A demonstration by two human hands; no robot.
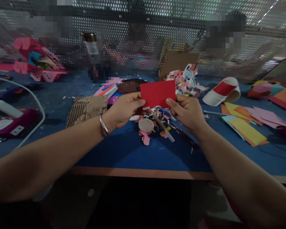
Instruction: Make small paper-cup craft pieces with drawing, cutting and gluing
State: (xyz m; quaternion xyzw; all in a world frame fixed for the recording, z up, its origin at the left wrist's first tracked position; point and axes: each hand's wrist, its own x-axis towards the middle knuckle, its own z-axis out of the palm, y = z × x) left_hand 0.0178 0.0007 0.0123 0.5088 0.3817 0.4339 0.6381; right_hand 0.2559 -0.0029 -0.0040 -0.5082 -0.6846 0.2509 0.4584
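a red card (pixel 158 93) is held upright above the middle of the blue worktop (pixel 133 152), well back from its near edge, and is gripped at both lower corners. the left hand (pixel 124 109), with a metal bangle (pixel 104 124) at the wrist, is clenched on the card's lower left corner, thumb on the near face. the right hand (pixel 187 113) is pinched on the lower right corner in the same way. below the card, a shallow round lid (pixel 146 125) is seen lying among pink paper scraps (pixel 145 138); nothing can be made out in it. toward the right edge, a stack of nested paper cups (pixel 221 92), white with a red band, is laid on its side, and the inside of the outermost cup cannot be seen. at the far edge, behind the card, a brown cardboard box (pixel 176 62) is stood with a flap raised; its contents are hidden, though small white round pieces (pixel 187 76) are heaped just in front of it. a clear bottle (pixel 90 43) with a brown cap is stood at the far edge to the left, too blurred for its contents to be told. corrugated cardboard (pixel 87 108) is laid left of the hands, and coloured paper sheets (pixel 248 125) are spread near the right edge.
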